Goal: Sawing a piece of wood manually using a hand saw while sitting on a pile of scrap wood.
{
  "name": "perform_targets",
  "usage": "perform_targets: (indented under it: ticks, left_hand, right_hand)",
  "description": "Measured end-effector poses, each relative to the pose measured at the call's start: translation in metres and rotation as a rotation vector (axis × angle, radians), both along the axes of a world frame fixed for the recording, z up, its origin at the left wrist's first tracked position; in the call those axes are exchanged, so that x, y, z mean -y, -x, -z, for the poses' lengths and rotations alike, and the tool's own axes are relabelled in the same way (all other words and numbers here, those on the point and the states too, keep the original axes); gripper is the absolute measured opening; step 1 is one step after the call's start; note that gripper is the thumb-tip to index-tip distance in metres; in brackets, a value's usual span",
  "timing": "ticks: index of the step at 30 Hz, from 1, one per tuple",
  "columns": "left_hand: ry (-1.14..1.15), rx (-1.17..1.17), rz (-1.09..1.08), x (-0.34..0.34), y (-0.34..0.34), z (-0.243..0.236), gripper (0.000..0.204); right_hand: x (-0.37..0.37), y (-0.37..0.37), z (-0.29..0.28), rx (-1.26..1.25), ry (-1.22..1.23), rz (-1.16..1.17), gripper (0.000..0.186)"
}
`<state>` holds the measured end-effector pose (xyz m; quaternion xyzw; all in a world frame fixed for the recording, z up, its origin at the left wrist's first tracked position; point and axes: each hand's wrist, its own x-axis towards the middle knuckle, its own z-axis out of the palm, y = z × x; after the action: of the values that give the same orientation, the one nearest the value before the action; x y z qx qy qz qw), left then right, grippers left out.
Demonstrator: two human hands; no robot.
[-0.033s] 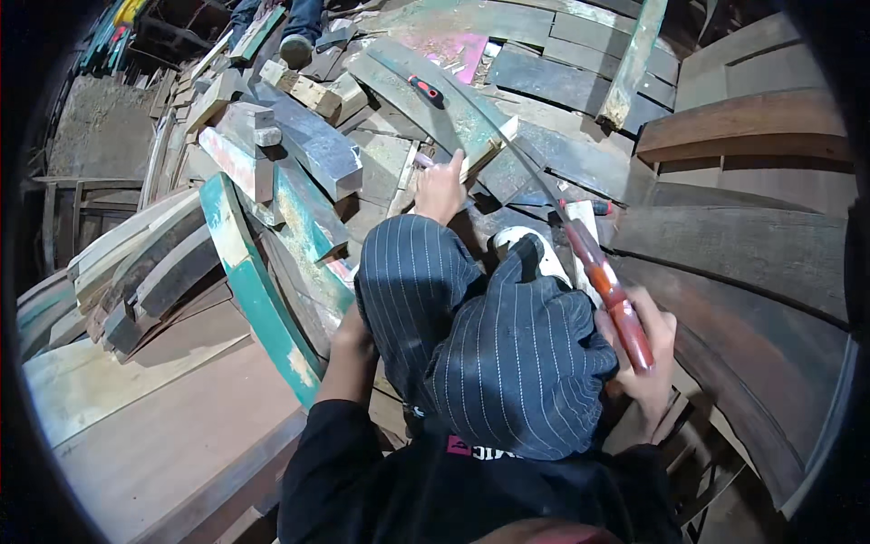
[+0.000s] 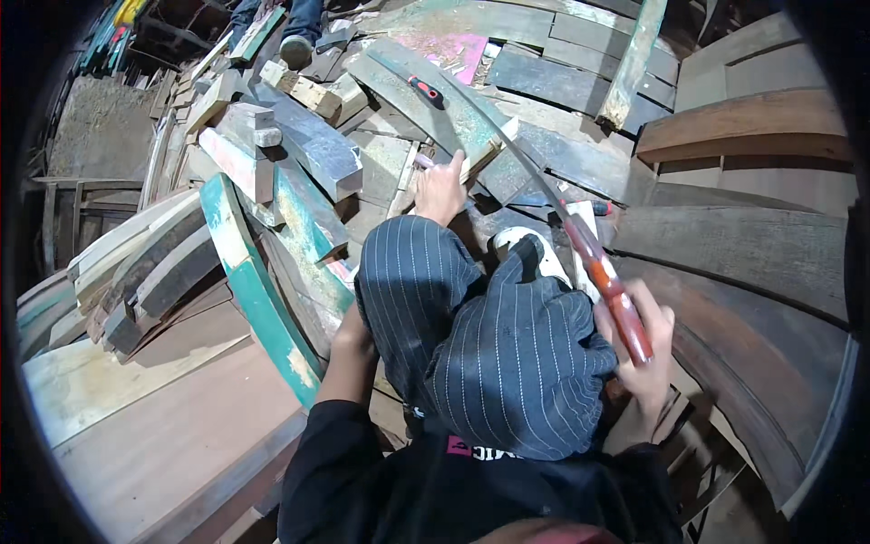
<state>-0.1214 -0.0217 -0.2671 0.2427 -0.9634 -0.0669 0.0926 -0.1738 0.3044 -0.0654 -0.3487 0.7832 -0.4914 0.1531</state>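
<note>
My right hand (image 2: 645, 335) is wrapped round the reddish-brown handle of a long, thin-bladed hand saw (image 2: 609, 283). Its blade runs forward and to the left, across a pale-edged wooden piece (image 2: 490, 152). Against the near end of that piece is my left hand (image 2: 441, 192), its fingers curled and its thumb pointing forward; part of the grip is hidden. Beyond, a screwdriver-like tool (image 2: 424, 89) with a red and black handle lies on a greyish-green board (image 2: 399, 77). My bent knees in striped trousers are between my arms.
Curved planks and blocks are piled on the left, among them a green-painted curved strip (image 2: 258, 299). Dark curved boards (image 2: 725, 249) stand at the right. A red-handled tool (image 2: 598, 208) lies beside my right knee. Another person's shoe (image 2: 296, 51) is at the far left.
My right hand and the saw handle have shifted slightly forward. The left hand stays in place on the wood.
</note>
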Motion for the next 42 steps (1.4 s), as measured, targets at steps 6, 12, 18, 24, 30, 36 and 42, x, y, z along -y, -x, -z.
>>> perform_targets:
  ticks: [6, 12, 18, 24, 30, 36, 42]
  left_hand:
    - [-0.043, -0.018, 0.051, -0.014, 0.01, 0.007, 0.04]
    - [-0.023, 0.024, -0.052, 0.013, 0.013, -0.003, 0.041]
    - [-0.054, -0.007, 0.018, 0.021, 0.011, -0.004, 0.042]
    - [-0.036, 0.006, 0.04, 0.001, -0.002, -0.004, 0.042]
    - [-0.023, -0.143, 0.128, -0.015, 0.009, 0.0, 0.046]
    - [-0.099, 0.01, 0.028, 0.013, -0.001, -0.015, 0.041]
    - [-0.093, 0.082, 0.185, -0.006, 0.0, -0.024, 0.042]
  right_hand:
    - [0.043, 0.033, 0.055, -0.044, 0.091, -0.042, 0.018]
    - [0.057, 0.03, 0.064, -0.037, 0.117, -0.089, 0.02]
    - [-0.025, 0.009, 0.006, -0.011, -0.105, 0.013, 0.015]
    - [0.003, 0.009, 0.007, 0.062, -0.046, 0.015, 0.013]
    - [0.055, 0.036, 0.045, 0.043, 0.115, -0.001, 0.017]
    - [0.0, 0.005, 0.023, -0.039, -0.004, 0.033, 0.021]
    - [-0.017, -0.021, -0.02, 0.004, -0.108, 0.024, 0.016]
